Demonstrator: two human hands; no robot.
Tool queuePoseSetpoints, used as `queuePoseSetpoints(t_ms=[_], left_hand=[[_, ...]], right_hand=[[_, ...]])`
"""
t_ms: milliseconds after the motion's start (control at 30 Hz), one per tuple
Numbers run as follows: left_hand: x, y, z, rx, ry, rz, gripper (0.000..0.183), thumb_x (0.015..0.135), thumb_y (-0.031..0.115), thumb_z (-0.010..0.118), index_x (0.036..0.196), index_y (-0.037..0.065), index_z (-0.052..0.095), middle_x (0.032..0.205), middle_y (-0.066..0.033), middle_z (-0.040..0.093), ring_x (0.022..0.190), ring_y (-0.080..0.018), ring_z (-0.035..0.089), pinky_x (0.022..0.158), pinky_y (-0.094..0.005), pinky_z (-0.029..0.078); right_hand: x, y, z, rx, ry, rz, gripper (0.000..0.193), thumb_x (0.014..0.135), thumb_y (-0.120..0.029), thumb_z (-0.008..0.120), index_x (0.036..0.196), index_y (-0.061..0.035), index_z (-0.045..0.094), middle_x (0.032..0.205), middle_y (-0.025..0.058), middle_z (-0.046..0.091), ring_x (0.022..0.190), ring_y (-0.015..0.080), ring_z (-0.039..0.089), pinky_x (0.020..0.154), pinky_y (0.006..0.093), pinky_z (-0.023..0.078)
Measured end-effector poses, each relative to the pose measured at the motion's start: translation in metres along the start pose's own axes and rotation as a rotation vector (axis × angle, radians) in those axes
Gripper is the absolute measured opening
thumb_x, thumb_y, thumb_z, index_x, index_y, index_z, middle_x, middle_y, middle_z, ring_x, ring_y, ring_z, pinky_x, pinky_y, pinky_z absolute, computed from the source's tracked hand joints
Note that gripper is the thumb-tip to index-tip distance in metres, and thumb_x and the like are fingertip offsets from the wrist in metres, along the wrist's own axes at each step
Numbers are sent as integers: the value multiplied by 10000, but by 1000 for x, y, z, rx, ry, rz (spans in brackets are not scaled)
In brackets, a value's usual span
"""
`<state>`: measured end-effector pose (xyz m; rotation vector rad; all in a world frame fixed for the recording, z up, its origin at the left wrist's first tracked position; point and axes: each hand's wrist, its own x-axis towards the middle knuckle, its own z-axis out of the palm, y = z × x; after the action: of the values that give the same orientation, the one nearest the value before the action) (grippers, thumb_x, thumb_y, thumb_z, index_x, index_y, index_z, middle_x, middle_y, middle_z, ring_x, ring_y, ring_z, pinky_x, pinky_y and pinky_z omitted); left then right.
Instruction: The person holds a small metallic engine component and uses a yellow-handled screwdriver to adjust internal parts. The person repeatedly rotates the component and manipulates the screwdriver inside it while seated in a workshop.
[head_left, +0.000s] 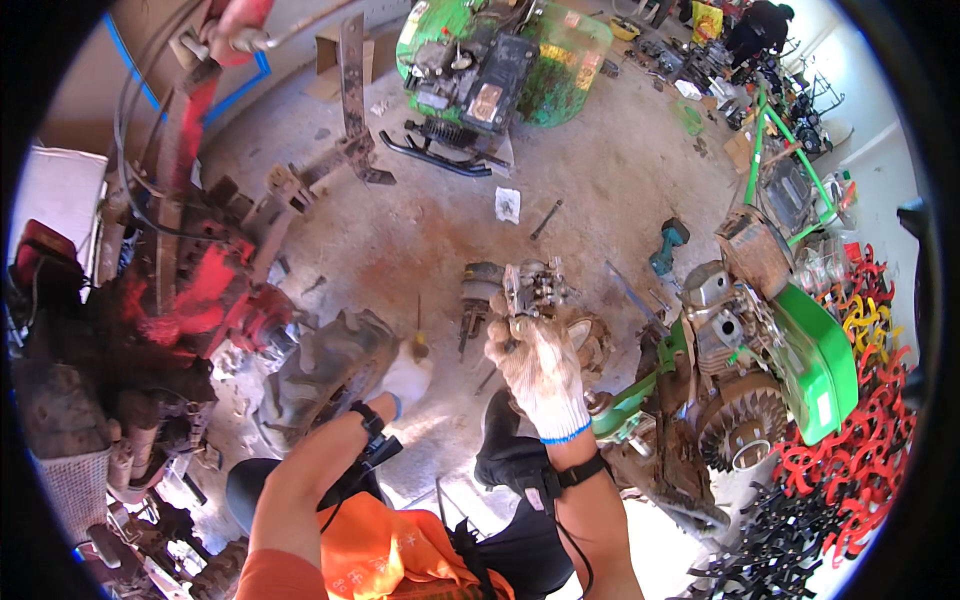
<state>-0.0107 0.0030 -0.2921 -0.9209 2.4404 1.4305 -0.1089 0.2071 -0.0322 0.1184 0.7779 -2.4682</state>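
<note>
My right hand [542,368], in a whitish knit glove with a blue cuff edge, is closed on a silvery metal engine part [538,285] with small fittings, possibly a carburetor. The fingers hide its lower side. My left hand [407,372], gloved too, is closed round a screwdriver [420,347], its thin shaft pointing away from me. A dark round part [480,282] lies just left of the metal part. A rusty round part [594,345] is partly hidden behind my right hand.
A green-guarded engine [715,330] stands at my right, beside a heap of red and black curved blades [830,460]. Red rusty machinery [190,290] fills the left. Ahead are a green machine [480,75], a teal cordless tool [668,245] and a rod [546,220]. A person [762,30] bends at the far right.
</note>
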Motion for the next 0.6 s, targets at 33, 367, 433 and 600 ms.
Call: queuePoseSetpoints(t_ms=[33,367,433,600], left_hand=[[-7,24,-29,17,13,-3,431,997,208,600,1414,104,570,1246,-245,733,1142,-413,726,967,-494,567],[-169,205,-227,-384,314,600,295,1001,19,582,1290,17,635,1062,-103,702,912,-152,661,831,-320,546],[-186,212,-232,-381,217,715,269,1001,52,542,1250,17,639,1186,-64,652,1015,-143,596,937,-309,495],[-207,205,-236,-383,104,858,290,996,243,656,1157,5,695,1174,-128,714,1067,-219,672,1000,-378,529]], right_hand=[[2,0,4,-3,-18,-24,279,1030,-124,749,1271,-15,661,1286,171,704,979,272,710,812,420,582],[-2,-3,18,-165,-56,-297,392,1052,-132,710,1430,-67,626,1274,131,713,1029,236,714,874,413,612],[2,-3,12,-231,1,-348,339,1065,-136,702,1384,-38,641,1254,139,734,1034,250,736,910,435,626],[11,-5,2,-184,-13,-398,336,1055,-111,713,1364,-7,630,1216,149,740,1041,267,733,932,461,626]])
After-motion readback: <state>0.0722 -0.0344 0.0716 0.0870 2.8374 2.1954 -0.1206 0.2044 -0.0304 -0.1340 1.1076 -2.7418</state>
